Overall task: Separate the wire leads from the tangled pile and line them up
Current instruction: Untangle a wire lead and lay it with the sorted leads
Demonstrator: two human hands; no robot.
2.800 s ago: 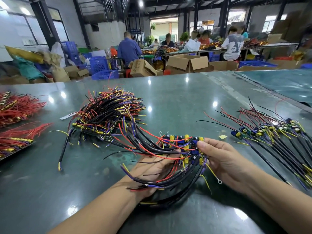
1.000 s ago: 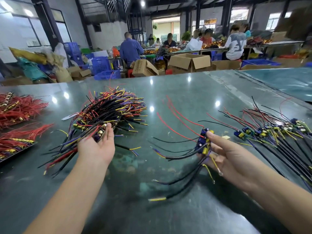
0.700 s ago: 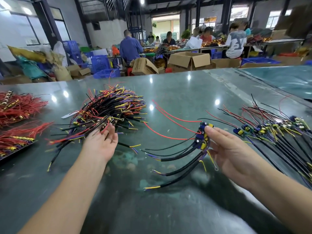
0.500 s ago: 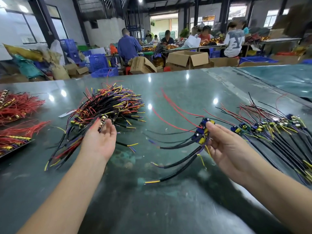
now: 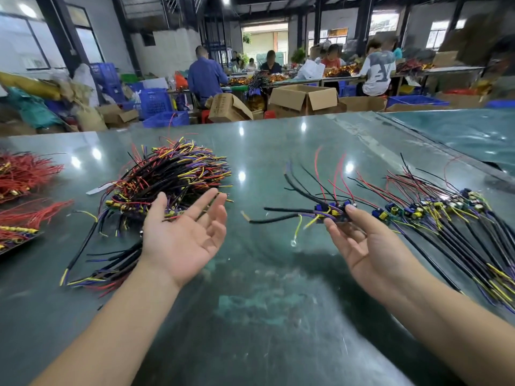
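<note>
A tangled pile [image 5: 172, 176] of black, red, yellow and purple wire leads lies on the green table [image 5: 264, 302], left of centre. My left hand [image 5: 184, 238] hovers palm up at the pile's near edge, fingers spread and holding nothing. My right hand [image 5: 370, 246] pinches a small bunch of leads [image 5: 330, 211] by its blue and yellow components, thumb on top. The bunch's wires fan out to the left and upward, off the table. To the right lies a row of lined-up leads [image 5: 446, 218], components in a line, black wires trailing toward me.
Two bundles of red wires [image 5: 25, 174] [image 5: 22, 221] lie at the left edge. A second green table [image 5: 459, 135] adjoins at the far right. Cardboard boxes [image 5: 303, 98], blue crates and seated people are beyond the far edge.
My left hand has let go of the pile's wires and turned palm up, shifting right. My right hand has raised its bunch, whose wires now swing upward.
</note>
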